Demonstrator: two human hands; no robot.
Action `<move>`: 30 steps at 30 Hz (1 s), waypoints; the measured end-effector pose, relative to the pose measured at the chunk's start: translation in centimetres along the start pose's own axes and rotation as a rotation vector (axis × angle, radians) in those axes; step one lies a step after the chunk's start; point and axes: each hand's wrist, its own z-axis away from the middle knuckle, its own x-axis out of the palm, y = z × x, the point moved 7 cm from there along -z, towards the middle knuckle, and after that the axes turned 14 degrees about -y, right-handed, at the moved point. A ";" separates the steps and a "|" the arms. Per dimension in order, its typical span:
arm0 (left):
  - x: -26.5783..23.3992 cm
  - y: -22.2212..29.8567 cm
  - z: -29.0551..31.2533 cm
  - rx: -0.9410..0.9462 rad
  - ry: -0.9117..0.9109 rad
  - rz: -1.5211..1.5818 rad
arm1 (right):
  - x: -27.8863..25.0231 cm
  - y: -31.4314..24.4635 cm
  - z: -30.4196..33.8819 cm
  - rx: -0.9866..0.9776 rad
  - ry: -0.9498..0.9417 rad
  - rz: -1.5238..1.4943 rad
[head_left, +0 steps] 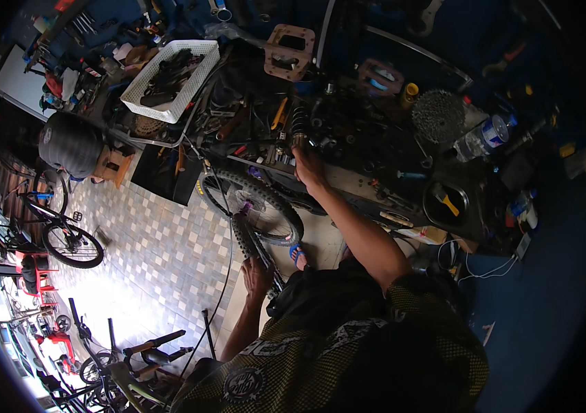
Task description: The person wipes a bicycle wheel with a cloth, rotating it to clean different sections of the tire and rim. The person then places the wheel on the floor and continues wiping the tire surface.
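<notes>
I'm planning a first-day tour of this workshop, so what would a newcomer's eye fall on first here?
Probably the white basket of dark items, standing out against the clutter at upper left. Next might come the knobby bicycle tire near the middle, below the person's right hand. The tiled floor also draws attention, with its bright glare at lower left.

Tyre [283, 203], near 9 o'clock: black; hub [246, 206] purple. Grip [299, 118], 12 o'clock: black with paler rings. Sandal strap [295, 252], 6 o'clock: blue. Shirt [375, 351], 5 o'clock: black, yellow dotted mesh, pale grey print. Floor [162, 224], 9 o'clock: grey, tan, cream checks. Basket [145, 110], 10 to 11: white. Bottle label [495, 131], 2 o'clock: blue and white. Brush handle [452, 206], 3 o'clock: yellow. Wall [547, 289], 4 o'clock: dark blue.
</notes>
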 end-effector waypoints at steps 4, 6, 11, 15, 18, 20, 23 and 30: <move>2.6 -4.0 0.5 -0.246 -0.069 0.042 | 0.5 1.4 -2.5 -0.184 0.078 0.244; 3.5 -4.8 0.6 -0.396 -0.143 0.183 | 1.1 0.9 -2.8 -0.231 0.039 0.338; 6.3 -6.8 0.4 -0.572 -0.241 0.318 | 0.0 0.7 -3.4 -0.109 -0.038 0.574; 7.0 -7.4 -1.1 -0.507 -0.190 0.306 | -1.8 0.6 -2.7 -0.021 -0.047 0.804; 6.7 -7.1 -0.5 -0.564 -0.188 0.333 | -1.3 -1.7 -0.5 -0.010 -0.144 0.924; 6.2 -6.7 -0.2 -0.573 -0.183 0.340 | -1.5 -2.9 1.1 0.003 -0.106 0.995; 5.9 -6.7 0.3 -0.552 -0.138 0.350 | -0.1 -5.4 4.2 -0.226 0.061 1.095; 6.2 -7.7 0.3 -0.541 -0.160 0.376 | 8.3 -10.5 5.8 -0.652 -0.166 1.050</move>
